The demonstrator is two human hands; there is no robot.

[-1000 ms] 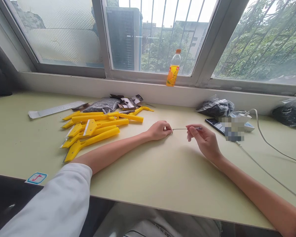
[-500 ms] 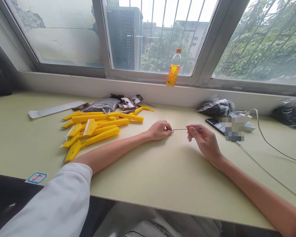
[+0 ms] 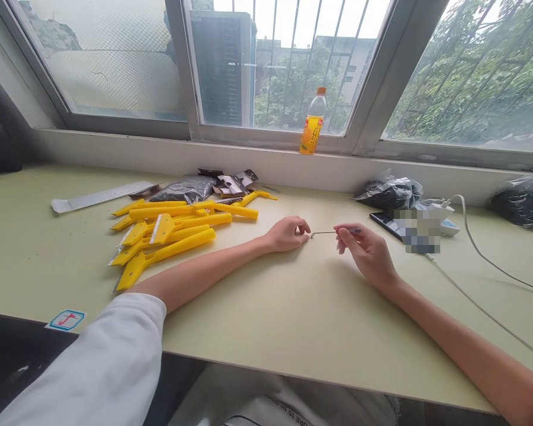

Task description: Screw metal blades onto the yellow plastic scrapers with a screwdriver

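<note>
A thin screwdriver (image 3: 325,232) with a slim metal shaft is pinched in my right hand (image 3: 369,254), its shaft pointing left and lying almost level above the table. Tiny metal bits (image 3: 312,236), perhaps small screws, cluster at its tip; they are too small to make out. Just left of that tip, my left hand (image 3: 288,234) rests on the table with curled fingers, the thumb and index fingertip slightly apart and nothing visible between them. Beyond my left forearm lies a pile of yellow scrapers (image 3: 184,235) with flat blades.
Behind the scrapers are a bag of dark pieces (image 3: 187,189) and black packaging (image 3: 237,183). To the right lie a phone (image 3: 386,226), a white charger (image 3: 444,216) with cables and dark plastic bags (image 3: 391,192). An orange drink bottle (image 3: 311,127) stands by the window.
My left thumb and index fingertip have parted slightly and drawn back a little from the screwdriver's tip. My right hand and the screwdriver are almost still.
</note>
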